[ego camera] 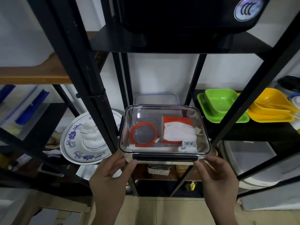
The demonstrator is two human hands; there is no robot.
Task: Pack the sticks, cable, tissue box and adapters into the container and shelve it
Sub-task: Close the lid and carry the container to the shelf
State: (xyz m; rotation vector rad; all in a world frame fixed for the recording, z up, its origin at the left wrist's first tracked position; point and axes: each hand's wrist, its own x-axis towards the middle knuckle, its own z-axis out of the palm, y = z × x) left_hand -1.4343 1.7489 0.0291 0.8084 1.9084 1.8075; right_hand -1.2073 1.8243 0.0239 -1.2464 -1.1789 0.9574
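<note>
A clear lidded container with a black seal sits between the black uprights of a shelf rack. Through its lid I see a coiled orange cable, an orange tissue box with white tissue on top, two white adapters at the front right, and white sticks along the front wall. My left hand grips the container's front left corner. My right hand grips its front right corner. The shelf board under the container is hidden.
Another clear box stands behind the container. A blue-patterned white plate leans to the left. Green trays and yellow trays sit on the right shelf. A black appliance fills the shelf above. Black uprights flank the opening.
</note>
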